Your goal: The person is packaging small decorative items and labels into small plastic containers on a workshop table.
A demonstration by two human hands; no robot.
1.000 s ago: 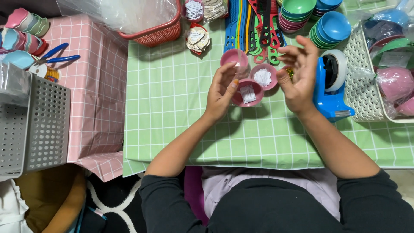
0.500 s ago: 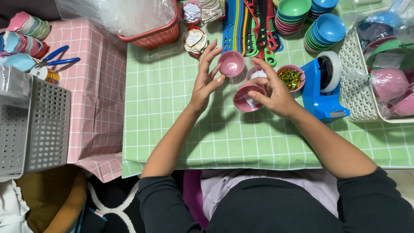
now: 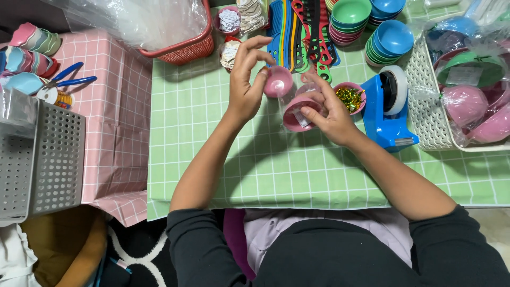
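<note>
Bowls in hand: our left hand (image 3: 245, 87) fingers pinch a small pink bowl (image 3: 278, 81), our right hand (image 3: 330, 116) fingers pinch a paper slip (image 3: 302, 118) inside another pink bowl (image 3: 297, 112). Filling seems underway; next we likely need a steady grip, glitter bowl (image 3: 349, 98) just beside.

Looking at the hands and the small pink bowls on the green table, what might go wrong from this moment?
1. The left hand pinches a small pink bowl only by the fingertips, above the table; it may slip and fall.
2. The right hand holds another pink bowl tilted, so the white slip inside could slide out.
3. The bowl of gold glitter sits right beside the right hand, next to the blue tape dispenser; a small bump could spill it over the green tablecloth.
</note>
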